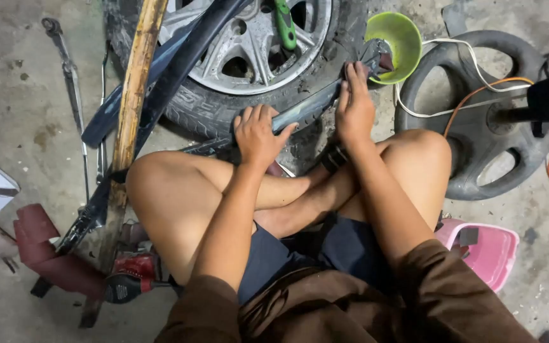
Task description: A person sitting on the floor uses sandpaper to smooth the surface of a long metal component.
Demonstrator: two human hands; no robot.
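Observation:
I sit cross-legged on a concrete floor. My left hand (258, 134) grips the lower part of a long dark strip of rubber or plastic (309, 107) that slants up to the right. My right hand (352, 105) rests on the same strip higher up, fingers pressed flat near its frayed upper end (376, 56). The strip lies against the tyre of a car wheel with a silver alloy rim (249, 44) just beyond my knees.
A green plastic bowl (398, 39) sits by the wheel. A black inner tube (478, 114) with white and orange cords lies at right. A wooden pole (131, 108), long metal tools (71, 82), a pink container (487, 251) and a red tool (131, 276) surround me.

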